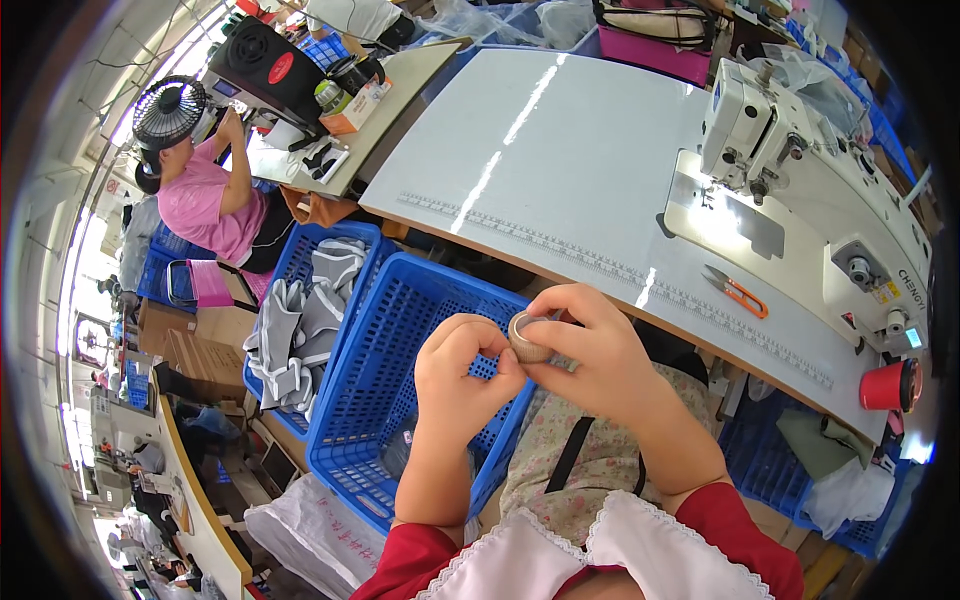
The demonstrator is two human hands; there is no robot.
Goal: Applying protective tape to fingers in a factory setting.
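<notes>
My right hand (598,345) grips a small beige roll (530,340), round with a hollow in its upper face, between the thumb and fingers. It looks like tape or ribbon wound up, though the exact kind is hard to tell. Close against its left side, my left hand (455,380) is closed in a pinch, thumb against forefinger. Whatever those fingertips hold, if anything, is too small to make out. Both hands are in front of my body, above my lap and the right edge of a blue plastic basket (345,420).
Ahead is a pale worktable (560,150) with a ruler strip along its front edge. A white sewing machine (800,180), orange-handled thread snips (738,292) and a red cup (890,385) sit at right. Grey cut pieces (310,310) fill another basket. At left, a person (215,200) works.
</notes>
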